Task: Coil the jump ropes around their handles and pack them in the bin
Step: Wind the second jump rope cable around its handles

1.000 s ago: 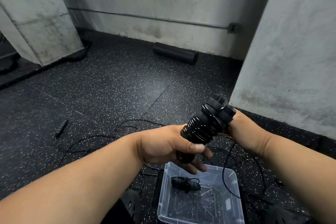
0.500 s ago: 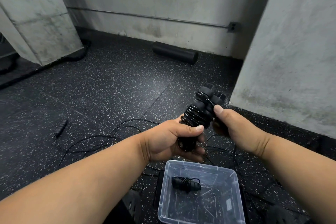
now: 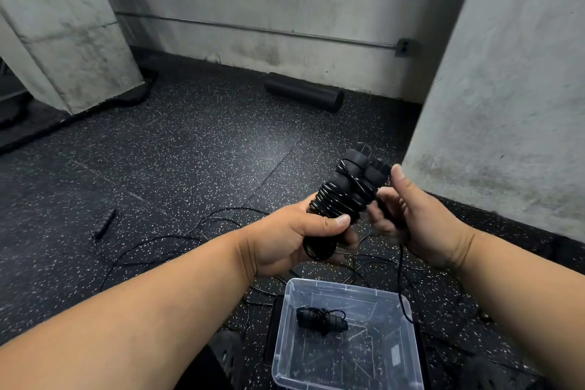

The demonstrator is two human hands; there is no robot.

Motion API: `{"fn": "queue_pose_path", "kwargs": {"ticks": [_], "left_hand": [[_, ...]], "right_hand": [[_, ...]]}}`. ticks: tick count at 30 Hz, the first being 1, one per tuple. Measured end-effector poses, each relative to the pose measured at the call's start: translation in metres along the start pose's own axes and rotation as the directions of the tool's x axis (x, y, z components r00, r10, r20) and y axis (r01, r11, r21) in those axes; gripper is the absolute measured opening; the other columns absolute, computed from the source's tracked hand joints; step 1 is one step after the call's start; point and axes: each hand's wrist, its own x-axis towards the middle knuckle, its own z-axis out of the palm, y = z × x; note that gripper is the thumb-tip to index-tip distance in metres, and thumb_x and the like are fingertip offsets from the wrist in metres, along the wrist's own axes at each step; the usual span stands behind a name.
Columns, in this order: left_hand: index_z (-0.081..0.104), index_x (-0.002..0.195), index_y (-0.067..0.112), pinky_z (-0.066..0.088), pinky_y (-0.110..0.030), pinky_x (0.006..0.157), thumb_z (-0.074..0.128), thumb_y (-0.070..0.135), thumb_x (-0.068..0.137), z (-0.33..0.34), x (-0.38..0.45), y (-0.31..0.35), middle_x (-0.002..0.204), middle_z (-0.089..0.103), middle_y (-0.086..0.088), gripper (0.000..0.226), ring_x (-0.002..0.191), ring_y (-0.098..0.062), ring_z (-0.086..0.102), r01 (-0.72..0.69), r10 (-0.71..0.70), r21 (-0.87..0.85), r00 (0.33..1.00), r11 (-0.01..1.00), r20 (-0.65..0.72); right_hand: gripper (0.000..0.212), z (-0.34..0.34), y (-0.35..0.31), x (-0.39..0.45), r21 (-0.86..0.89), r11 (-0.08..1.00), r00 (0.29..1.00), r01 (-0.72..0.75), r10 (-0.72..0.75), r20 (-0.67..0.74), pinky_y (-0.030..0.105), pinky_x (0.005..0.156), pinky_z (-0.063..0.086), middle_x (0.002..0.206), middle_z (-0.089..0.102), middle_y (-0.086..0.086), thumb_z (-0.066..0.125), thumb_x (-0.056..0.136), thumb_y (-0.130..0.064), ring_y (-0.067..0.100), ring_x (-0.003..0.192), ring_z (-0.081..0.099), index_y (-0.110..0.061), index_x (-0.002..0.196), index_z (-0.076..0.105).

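Our left hand (image 3: 294, 237) grips paired black ribbed handles (image 3: 345, 196), mostly wrapped. Our right hand (image 3: 408, 215) pinches the thin black rope (image 3: 400, 275) beside them. Below our grip, one coiled bundle (image 3: 321, 320) lies in the clear plastic bin (image 3: 408, 339).

We've got both bare forearms stretched out front. Our left hand (image 3: 286, 241) is wrapped round the black ribbed jump-rope handles (image 3: 345, 196), thumb on top; our right hand (image 3: 414, 218) pinches the thin black cord (image 3: 401, 275) just beside them, thumb up.
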Motion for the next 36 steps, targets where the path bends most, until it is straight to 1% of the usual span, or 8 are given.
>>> {"fn": "queue_pose_path", "kwargs": {"ticks": [6, 10, 18, 23, 26, 28, 30, 36], "left_hand": [[0.058, 0.128, 0.017, 0.057, -0.029, 0.068, 0.075, 0.018, 0.087, -0.005, 0.000, -0.003, 0.097, 0.073, -0.002, 0.044, 0.084, -0.017, 0.067, 0.071, -0.067, 0.158, 0.997, 0.985, -0.027], [0.060, 0.126, 0.019, 0.050, -0.031, 0.066, 0.077, 0.021, 0.085, -0.015, 0.006, -0.007, 0.087, 0.070, 0.001, 0.044, 0.075, -0.015, 0.062, 0.127, -0.101, 0.208, 0.986, 0.970, -0.133], [0.063, 0.124, 0.022, 0.045, -0.023, 0.053, 0.077, 0.020, 0.092, -0.039, 0.016, -0.009, 0.081, 0.067, 0.001, 0.035, 0.064, -0.011, 0.058, 0.207, -0.086, 0.349, 0.940, 0.914, -0.331], [0.065, 0.115, 0.040, 0.058, -0.028, 0.069, 0.080, 0.033, 0.084, -0.035, 0.018, -0.016, 0.089, 0.077, 0.013, 0.035, 0.076, -0.012, 0.072, 0.247, 0.059, 0.756, 0.934, 0.606, -0.353], [0.054, 0.126, 0.048, 0.059, -0.034, 0.082, 0.075, 0.041, 0.086, -0.022, 0.018, -0.026, 0.101, 0.075, 0.011, 0.046, 0.089, -0.015, 0.072, 0.284, 0.027, 0.901, 0.951, 0.328, -0.309], [0.049, 0.131, 0.050, 0.056, -0.033, 0.086, 0.074, 0.043, 0.088, -0.012, 0.017, -0.031, 0.109, 0.074, 0.009, 0.050, 0.096, -0.020, 0.070, 0.250, 0.025, 0.948, 0.965, 0.197, -0.260], [0.045, 0.132, 0.052, 0.050, -0.028, 0.081, 0.073, 0.043, 0.089, -0.001, 0.016, -0.036, 0.111, 0.074, 0.007, 0.052, 0.096, -0.022, 0.068, 0.185, 0.023, 0.976, 0.982, 0.115, -0.189], [0.044, 0.145, 0.047, 0.054, -0.032, 0.093, 0.079, 0.040, 0.088, 0.013, 0.009, -0.035, 0.124, 0.071, 0.009, 0.067, 0.111, -0.021, 0.067, -0.004, 0.077, 0.998, 0.997, 0.060, 0.000]], "right_hand": [[0.044, -0.014, -0.002, 0.002, 0.108, 0.991, 0.981, 0.084, -0.064, -0.182, 0.022, 0.046, 0.031, 0.060, 0.037, -0.005, 0.078, 0.079, -0.062, 0.013, 0.053, 0.028, -0.027, 0.068, 0.053], [0.019, -0.020, -0.014, 0.003, 0.164, 0.958, 0.934, 0.233, -0.174, -0.311, 0.031, 0.065, 0.041, 0.074, 0.062, 0.004, 0.056, 0.098, -0.021, 0.016, 0.065, 0.053, -0.016, 0.084, 0.067], [0.027, 0.005, -0.036, -0.018, 0.207, 0.951, 0.974, 0.228, -0.225, -0.041, 0.038, 0.096, 0.059, 0.118, 0.072, 0.028, 0.055, 0.084, -0.008, 0.030, 0.104, 0.072, 0.009, 0.099, 0.071], [0.031, 0.012, -0.040, -0.022, -0.036, 0.979, 0.978, 0.199, -0.196, 0.079, 0.037, 0.090, 0.060, 0.120, 0.074, 0.018, 0.057, 0.093, -0.016, 0.033, 0.114, 0.070, 0.004, 0.109, 0.075], [0.039, 0.016, -0.048, -0.023, -0.226, 0.956, 0.981, 0.187, -0.169, 0.096, 0.024, 0.062, 0.058, 0.107, 0.078, 0.012, 0.061, 0.099, -0.035, 0.022, 0.081, 0.072, -0.001, 0.108, 0.076], [0.041, 0.019, -0.052, -0.023, -0.300, 0.941, 0.984, 0.157, -0.124, 0.125, 0.024, 0.067, 0.058, 0.102, 0.080, 0.007, 0.061, 0.101, -0.039, 0.012, 0.078, 0.073, -0.001, 0.106, 0.076], [0.035, 0.021, -0.053, -0.021, -0.463, 0.871, 0.985, 0.168, -0.130, 0.113, 0.028, 0.080, 0.058, 0.097, 0.080, 0.000, 0.060, 0.101, -0.041, 0.013, 0.087, 0.076, -0.010, 0.101, 0.078], [0.040, -0.004, -0.042, -0.004, -0.723, 0.684, 0.970, 0.096, -0.226, -0.085, 0.017, 0.043, 0.035, 0.048, 0.052, -0.012, 0.065, 0.096, -0.055, 0.004, 0.042, 0.042, -0.025, 0.069, 0.063]]}}
